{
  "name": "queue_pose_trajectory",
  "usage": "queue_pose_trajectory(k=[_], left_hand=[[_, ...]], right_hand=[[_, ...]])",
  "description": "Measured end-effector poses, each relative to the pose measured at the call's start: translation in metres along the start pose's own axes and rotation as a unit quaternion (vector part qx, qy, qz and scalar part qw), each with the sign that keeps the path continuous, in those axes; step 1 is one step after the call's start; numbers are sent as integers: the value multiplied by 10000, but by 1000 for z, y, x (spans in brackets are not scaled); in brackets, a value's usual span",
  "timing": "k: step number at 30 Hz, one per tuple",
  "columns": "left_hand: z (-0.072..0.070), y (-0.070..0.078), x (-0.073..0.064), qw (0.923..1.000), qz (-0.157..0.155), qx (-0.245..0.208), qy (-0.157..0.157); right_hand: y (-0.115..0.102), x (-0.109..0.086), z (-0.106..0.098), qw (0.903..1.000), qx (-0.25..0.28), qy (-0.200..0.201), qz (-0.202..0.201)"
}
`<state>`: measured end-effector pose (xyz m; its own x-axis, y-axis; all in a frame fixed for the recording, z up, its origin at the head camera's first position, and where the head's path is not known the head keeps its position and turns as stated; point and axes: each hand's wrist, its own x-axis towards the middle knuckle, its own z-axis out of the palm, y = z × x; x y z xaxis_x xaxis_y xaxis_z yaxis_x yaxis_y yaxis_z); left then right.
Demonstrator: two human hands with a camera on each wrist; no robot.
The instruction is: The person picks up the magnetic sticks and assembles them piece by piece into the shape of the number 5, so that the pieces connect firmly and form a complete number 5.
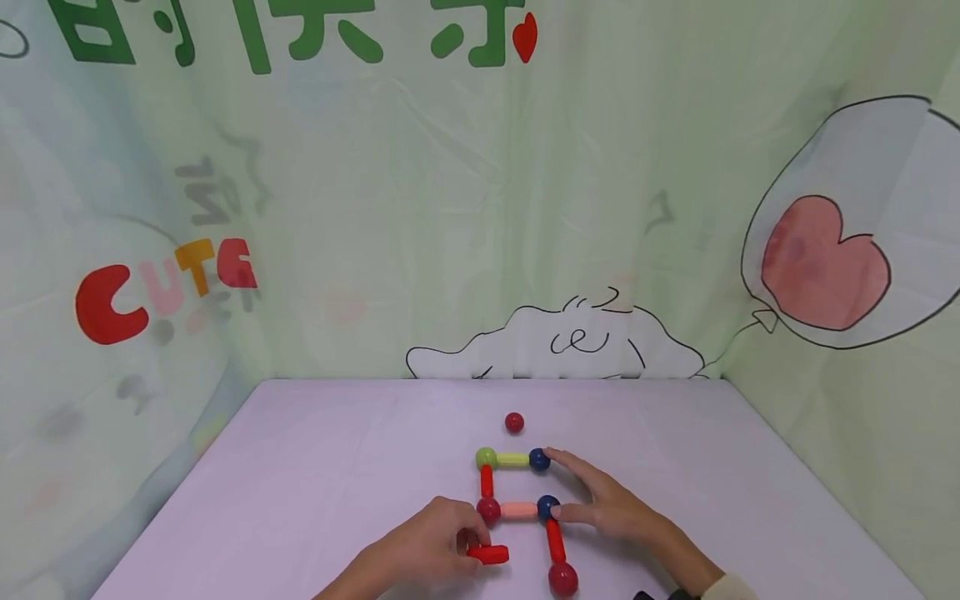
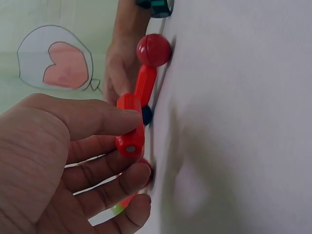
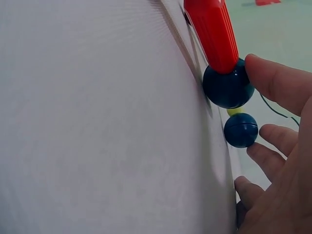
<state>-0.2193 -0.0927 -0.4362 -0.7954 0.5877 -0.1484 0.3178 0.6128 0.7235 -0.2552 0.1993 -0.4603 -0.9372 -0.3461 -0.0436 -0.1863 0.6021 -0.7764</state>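
My left hand [image 1: 431, 542] pinches a red magnetic rod [image 1: 492, 554] between thumb and fingers, just above the table; the left wrist view shows a grey magnet in its end. My right hand [image 1: 618, 504] has its fingers spread: the thumb touches the near blue ball [image 1: 548, 507], and the fingertips are at the far blue ball [image 1: 539, 459]. These balls belong to a flat figure: a green ball [image 1: 486, 457], a yellow-green rod [image 1: 513, 459], a red rod [image 1: 487, 481], a red ball [image 1: 488, 510], a pink rod [image 1: 519, 510], then another red rod [image 1: 556, 542] ending in a red ball [image 1: 562, 578].
A loose red ball [image 1: 514, 422] lies behind the figure on the pale table [image 1: 337, 450]. Printed fabric [image 1: 375, 208] hangs behind and along both sides. Something dark is on the right wrist at the lower edge of the head view.
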Motion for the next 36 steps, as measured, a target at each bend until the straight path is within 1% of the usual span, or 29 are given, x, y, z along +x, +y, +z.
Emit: queue_pose_trajectory(k=[3,4,9,11,13,17,20,22,30,33,36], left_hand=[[10,6,4,9999,-70,-77,-103],[12,7,5,9999,-32,-91,-126],[20,16,9,9990,372,-101,-209],[22,18,10,9986,456,-171,-216],[24,20,10,9985,362,-333,-226],[31,19,10,9975,-41,-663,-233],[34,17,9,9966,-245,-756,-238],[35,16,10,9963,-251,-794,-233],[39,12,11,9972,11,-727,-166],[40,13,11,9968,96,-772,-181],[39,14,10,9957,109,-886,-233]], right_hand=[[0,0,0,10000,-39,14,-10],[0,0,0,10000,-30,11,-12],[2,2,1,10000,-6,22,29],[3,2,1,10000,-31,39,54],[3,2,1,10000,-45,44,53],[3,3,1,10000,1,39,72],[3,4,2,10000,1,44,69],[3,4,3,10000,-11,51,55],[6,4,4,9999,-24,51,86],[6,3,5,9999,-40,74,100],[7,3,6,9999,-18,94,77]])
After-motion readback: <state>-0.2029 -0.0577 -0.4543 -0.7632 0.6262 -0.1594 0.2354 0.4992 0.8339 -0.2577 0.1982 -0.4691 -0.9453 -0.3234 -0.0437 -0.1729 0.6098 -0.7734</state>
